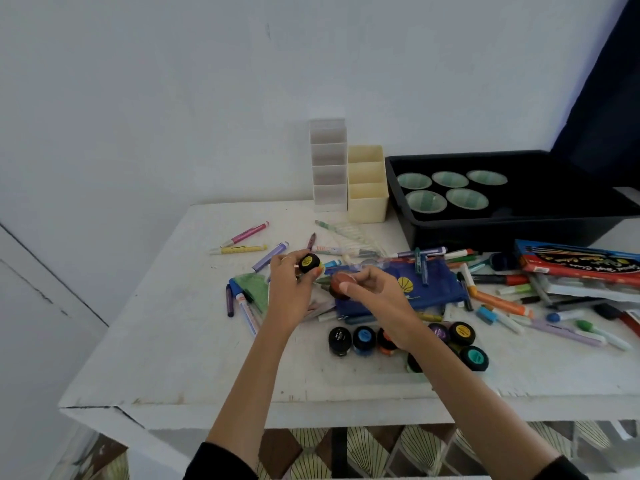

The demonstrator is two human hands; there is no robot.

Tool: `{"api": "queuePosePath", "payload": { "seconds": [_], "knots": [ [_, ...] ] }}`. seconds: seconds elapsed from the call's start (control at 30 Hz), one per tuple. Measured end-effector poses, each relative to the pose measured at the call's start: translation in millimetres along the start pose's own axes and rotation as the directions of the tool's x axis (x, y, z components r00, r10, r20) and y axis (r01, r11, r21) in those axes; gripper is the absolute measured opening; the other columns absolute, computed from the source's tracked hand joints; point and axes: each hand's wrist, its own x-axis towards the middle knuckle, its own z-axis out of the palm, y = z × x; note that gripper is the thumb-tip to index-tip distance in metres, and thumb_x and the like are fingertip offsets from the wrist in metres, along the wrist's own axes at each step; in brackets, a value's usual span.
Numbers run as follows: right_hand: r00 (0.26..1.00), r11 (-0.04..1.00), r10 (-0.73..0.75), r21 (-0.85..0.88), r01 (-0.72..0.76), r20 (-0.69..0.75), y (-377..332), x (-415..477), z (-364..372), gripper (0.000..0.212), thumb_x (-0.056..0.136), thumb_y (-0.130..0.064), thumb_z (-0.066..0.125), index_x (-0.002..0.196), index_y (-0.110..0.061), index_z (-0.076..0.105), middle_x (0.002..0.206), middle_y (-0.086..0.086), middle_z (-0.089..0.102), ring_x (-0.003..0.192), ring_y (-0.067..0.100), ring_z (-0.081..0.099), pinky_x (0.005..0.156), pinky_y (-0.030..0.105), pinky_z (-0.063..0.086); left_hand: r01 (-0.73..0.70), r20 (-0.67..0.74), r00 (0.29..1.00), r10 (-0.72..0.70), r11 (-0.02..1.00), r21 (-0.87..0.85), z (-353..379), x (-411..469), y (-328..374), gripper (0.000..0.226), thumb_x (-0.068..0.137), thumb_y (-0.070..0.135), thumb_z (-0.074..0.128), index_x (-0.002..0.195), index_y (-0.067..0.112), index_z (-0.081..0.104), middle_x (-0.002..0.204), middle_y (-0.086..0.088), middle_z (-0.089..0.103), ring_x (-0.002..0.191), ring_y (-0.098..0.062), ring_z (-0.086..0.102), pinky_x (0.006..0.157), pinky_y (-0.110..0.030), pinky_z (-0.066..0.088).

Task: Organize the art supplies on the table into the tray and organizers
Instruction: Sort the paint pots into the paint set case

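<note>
Your left hand (289, 292): fingers curled round yellow-lidded jar (309, 263), lid facing you; your right hand (379, 294): fingertips clamp red-lidded jar (341, 285), lid tilted upward, over blue pouch (433, 285).

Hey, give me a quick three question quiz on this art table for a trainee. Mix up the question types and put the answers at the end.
1. True or false: the black tray holds five paper cups.
2. Multiple choice: what does the left hand hold in its fingers? A) a purple marker B) a paint jar with a yellow-labelled lid C) a clothespin
3. Fill in the blank: the cream organizer shows ____ compartments.

Key: 1 true; 2 B; 3 three.
</note>
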Motion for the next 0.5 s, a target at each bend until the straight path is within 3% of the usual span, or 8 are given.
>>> {"api": "queuePosePath", "payload": {
  "seconds": [0.1,0.17,0.27,0.37,0.5],
  "knots": [
    [1.0,0.966,-0.004,0.259,0.0,0.015,-2.3,-14.2,-1.6,0.02,0.083,0.001,0.064,0.094,-0.004,0.049,0.105,0.017,0.07,0.098,0.027,0.068,0.086,0.034,0.053,0.017,0.007,1.0,-0.017,0.995,-0.098,-0.8,-17.3,7.3,0.038,0.087,0.018,0.065,0.123,0.01,0.057,0.118,-0.006,0.054,0.098,-0.014,0.059,0.082,-0.02,0.05],
    [1.0,0.938,-0.007,0.346,0.016,-0.026,-7.0,-24.2,-3.1,0.021,0.081,-0.001,0.066,0.096,-0.002,0.051,0.101,0.019,0.07,0.091,0.029,0.068,0.08,0.032,0.055,0.022,0.039,0.999,-0.016,0.988,-0.156,-0.9,-31.7,14.4,0.038,0.087,0.019,0.065,0.123,0.01,0.056,0.113,-0.002,0.059,0.096,-0.01,0.058,0.084,-0.024,0.051],
    [0.993,0.969,-0.027,0.24,0.054,-0.115,-9.7,-39.0,-9.8,0.027,0.078,-0.017,0.071,0.1,-0.004,0.062,0.087,0.011,0.07,0.071,0.02,0.063,0.067,0.026,0.053,-0.001,0.074,0.997,0.017,0.978,-0.209,2.1,-52.8,21.1,0.035,0.087,0.02,0.066,0.12,0.013,0.058,0.108,0.002,0.063,0.089,-0.001,0.059,0.073,-0.011,0.049],
    [0.985,0.989,-0.044,0.131,0.066,-0.167,-6.4,-52.0,-21.7,0.025,0.082,-0.02,0.067,0.106,-0.011,0.066,0.085,0.006,0.07,0.067,0.015,0.061,0.067,0.024,0.053,0.009,0.085,0.996,0.013,0.968,-0.249,7.9,-70.2,23.3,0.037,0.085,0.021,0.068,0.12,0.014,0.059,0.108,0.002,0.065,0.09,-0.001,0.061,0.069,-0.008,0.048],
    [0.987,0.952,0.006,0.303,0.043,-0.159,-3.7,-67.9,-37.3,0.018,0.092,-0.01,0.056,0.106,-0.01,0.066,0.09,0.007,0.067,0.077,0.017,0.062,0.07,0.022,0.054,0.025,0.122,0.993,0.007,0.965,-0.259,16.3,-91.6,24.2,0.038,0.083,0.025,0.071,0.118,0.015,0.061,0.106,0.004,0.066,0.092,-0.002,0.062,0.07,-0.009,0.049]
  ]
}}
